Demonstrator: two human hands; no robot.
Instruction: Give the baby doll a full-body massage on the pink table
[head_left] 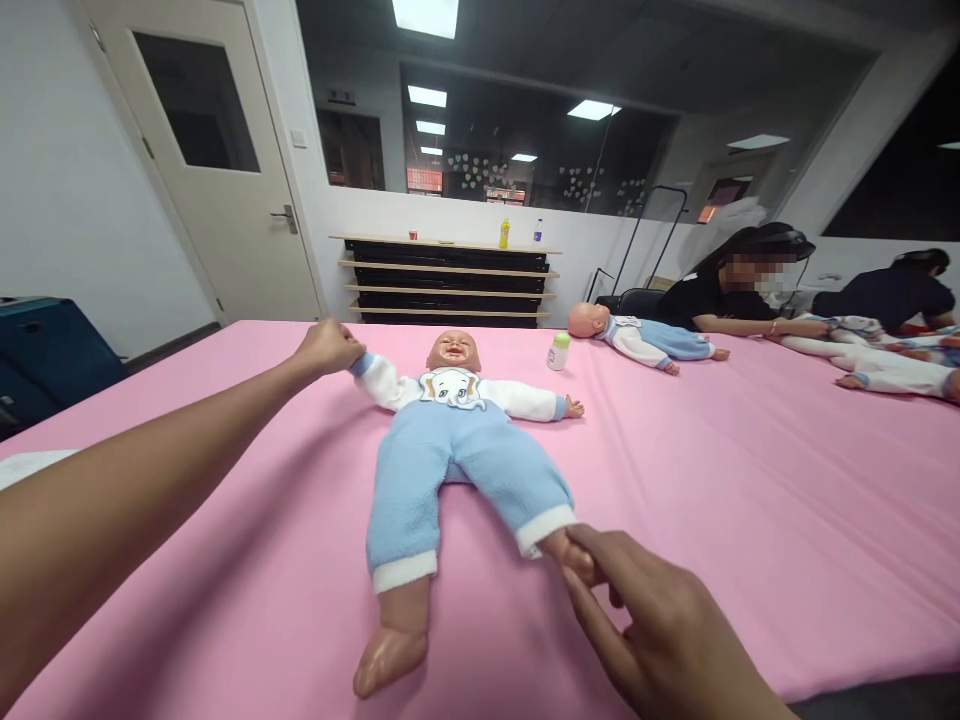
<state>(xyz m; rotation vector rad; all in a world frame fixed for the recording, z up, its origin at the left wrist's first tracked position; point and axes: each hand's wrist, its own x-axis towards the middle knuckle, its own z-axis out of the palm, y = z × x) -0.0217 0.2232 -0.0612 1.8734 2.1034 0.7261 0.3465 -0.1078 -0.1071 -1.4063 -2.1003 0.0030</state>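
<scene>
A baby doll (457,440) in a white top and light blue trousers lies on its back on the pink table cover (750,480), head away from me, arms spread. My left hand (328,347) is closed around the doll's hand at the far left. My right hand (637,620) pinches the doll's foot at the near right, which its fingers hide. The doll's other foot (390,655) lies bare and free near the front edge.
A small baby bottle (557,352) stands beyond the doll. Further right, other people lean over other dolls (637,338) on the same cover. A door (217,160) and low shelves (448,280) stand behind. A dark blue case (45,355) sits left.
</scene>
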